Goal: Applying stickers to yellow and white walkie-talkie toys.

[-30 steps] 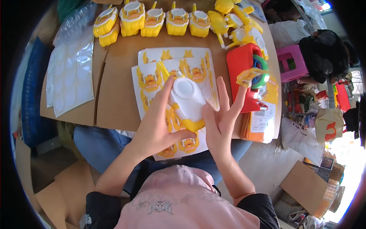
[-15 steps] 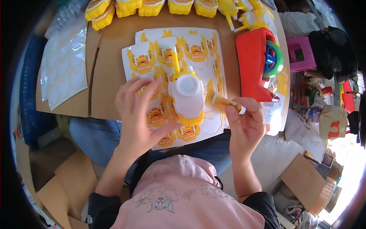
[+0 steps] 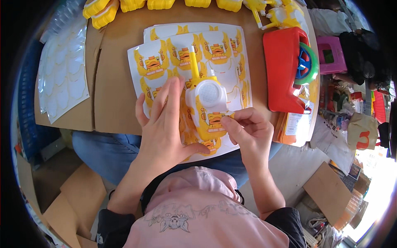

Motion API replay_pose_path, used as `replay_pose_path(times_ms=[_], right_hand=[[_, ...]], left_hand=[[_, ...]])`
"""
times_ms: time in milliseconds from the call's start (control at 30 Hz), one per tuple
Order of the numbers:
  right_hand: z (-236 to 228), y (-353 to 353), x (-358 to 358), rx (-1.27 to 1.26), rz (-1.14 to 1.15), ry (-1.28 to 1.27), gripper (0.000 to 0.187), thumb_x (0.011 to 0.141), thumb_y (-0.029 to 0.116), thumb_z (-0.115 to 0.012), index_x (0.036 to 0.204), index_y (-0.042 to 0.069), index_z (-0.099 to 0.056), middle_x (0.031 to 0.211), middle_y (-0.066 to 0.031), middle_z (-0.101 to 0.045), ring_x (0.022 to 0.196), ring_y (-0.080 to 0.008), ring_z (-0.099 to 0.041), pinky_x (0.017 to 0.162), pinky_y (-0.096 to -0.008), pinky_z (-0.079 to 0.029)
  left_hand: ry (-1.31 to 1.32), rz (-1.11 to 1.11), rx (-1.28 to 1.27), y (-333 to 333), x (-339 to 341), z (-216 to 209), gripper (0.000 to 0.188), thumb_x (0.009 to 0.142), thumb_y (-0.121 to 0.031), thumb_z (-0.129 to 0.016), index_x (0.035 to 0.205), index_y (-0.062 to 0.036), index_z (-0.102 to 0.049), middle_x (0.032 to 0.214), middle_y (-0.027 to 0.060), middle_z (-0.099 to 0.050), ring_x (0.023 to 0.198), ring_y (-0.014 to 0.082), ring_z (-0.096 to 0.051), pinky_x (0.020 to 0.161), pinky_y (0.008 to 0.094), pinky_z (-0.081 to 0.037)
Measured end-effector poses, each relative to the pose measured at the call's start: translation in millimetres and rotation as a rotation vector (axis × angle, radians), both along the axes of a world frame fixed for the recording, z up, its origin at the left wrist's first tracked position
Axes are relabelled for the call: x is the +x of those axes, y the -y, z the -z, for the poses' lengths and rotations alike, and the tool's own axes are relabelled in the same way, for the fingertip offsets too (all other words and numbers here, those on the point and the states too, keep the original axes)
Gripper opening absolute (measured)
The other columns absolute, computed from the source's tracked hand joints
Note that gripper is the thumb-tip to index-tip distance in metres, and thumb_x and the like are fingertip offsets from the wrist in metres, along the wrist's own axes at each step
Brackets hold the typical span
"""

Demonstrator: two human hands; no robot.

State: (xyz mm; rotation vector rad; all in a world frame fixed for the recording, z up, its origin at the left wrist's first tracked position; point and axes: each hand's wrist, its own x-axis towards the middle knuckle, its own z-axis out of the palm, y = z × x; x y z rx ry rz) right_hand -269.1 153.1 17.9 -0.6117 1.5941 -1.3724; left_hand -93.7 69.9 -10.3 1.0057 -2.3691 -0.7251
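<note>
A yellow and white toy walkie-talkie (image 3: pixel 210 91) lies on a stack of sticker sheets (image 3: pixel 155 45), its antenna pointing away from me. Between the thumb and fingers of my right hand (image 3: pixel 250 131) is the edge of a duck-print sticker (image 3: pixel 213 122), which covers the lower front of the toy below its round speaker grille. My left hand (image 3: pixel 164 122) is spread along the toy's left side, thumb stretched out near its bottom end. Whether those left fingers press on the toy I cannot tell.
A red tape dispenser (image 3: pixel 283 70) with a green-rimmed roll stands on the right. Several yellow toy bodies (image 3: pixel 161 3) line the far edge, with more yellow toys (image 3: pixel 285 16) at the far right. Clear-wrapped sticker sheets (image 3: pixel 66 78) lie on the cardboard (image 3: pixel 111 82) at left.
My right hand has moved left and brought the sticker from beside the toy onto its lower front. My left hand has shifted right, closer to the toy. The whole view has shifted slightly.
</note>
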Motion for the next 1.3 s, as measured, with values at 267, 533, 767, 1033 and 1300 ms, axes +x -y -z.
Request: replay_pose_path(times_ms=[267, 533, 767, 1033, 1300], right_hand=[[-5, 7, 0, 0.117, -0.027, -0.081, 0.018, 0.085, 0.004, -0.076, 0.094, -0.009, -0.066, 0.087, -0.0075, -0.068, 0.078, -0.0100, -0.064, 0.069, -0.0219, -0.053], [-3, 10, -3, 0.145, -0.048, -0.129, 0.017, 0.084, 0.004, -0.076, 0.092, -0.008, -0.068, 0.084, -0.0066, -0.069, 0.076, -0.0083, -0.063, 0.066, -0.0199, -0.051], [-2, 10, -3, 0.131, -0.029, -0.096, 0.016, 0.084, 0.003, -0.076, 0.092, -0.008, -0.067, 0.083, -0.0061, -0.069, 0.075, -0.0083, -0.063, 0.066, -0.0201, -0.052], [-2, 10, -4, 0.123, -0.028, -0.084, 0.017, 0.084, 0.003, -0.076, 0.091, -0.009, -0.067, 0.084, -0.0065, -0.069, 0.075, -0.0084, -0.063, 0.066, -0.0202, -0.052], [-2, 12, -3, 0.145, -0.024, -0.101, 0.017, 0.084, 0.004, -0.076, 0.091, -0.009, -0.068, 0.083, -0.0067, -0.069, 0.074, -0.0077, -0.063, 0.065, -0.0199, -0.052]], left_hand=[[-0.015, 0.007, 0.010, 2, -4, 7, 0.138, 0.056, -0.058, -0.086, 0.153, 0.0001, -0.008, 0.147, 0.0146, -0.047, 0.136, 0.0323, -0.042, 0.113, 0.0585, -0.008], [-0.027, 0.001, 0.000, 1, -4, 11, 0.134, 0.060, -0.059, -0.084, 0.153, 0.0010, -0.009, 0.146, 0.0148, -0.048, 0.136, 0.0307, -0.042, 0.113, 0.0572, -0.008], [-0.032, -0.001, 0.008, 1, -4, 11, 0.131, 0.061, -0.058, -0.085, 0.152, 0.0009, -0.011, 0.146, 0.0145, -0.049, 0.136, 0.0296, -0.042, 0.113, 0.0573, -0.008], [-0.045, 0.001, 0.016, 0, -3, 12, 0.123, 0.063, -0.056, -0.085, 0.150, -0.0010, -0.018, 0.145, 0.0158, -0.049, 0.137, 0.0305, -0.042, 0.113, 0.0576, -0.008], [-0.141, 0.003, 0.004, -1, -5, 17, 0.083, 0.058, -0.043, -0.090, 0.116, -0.0071, -0.044, 0.146, 0.0138, -0.049, 0.141, 0.0265, -0.037, 0.112, 0.0604, -0.009]])
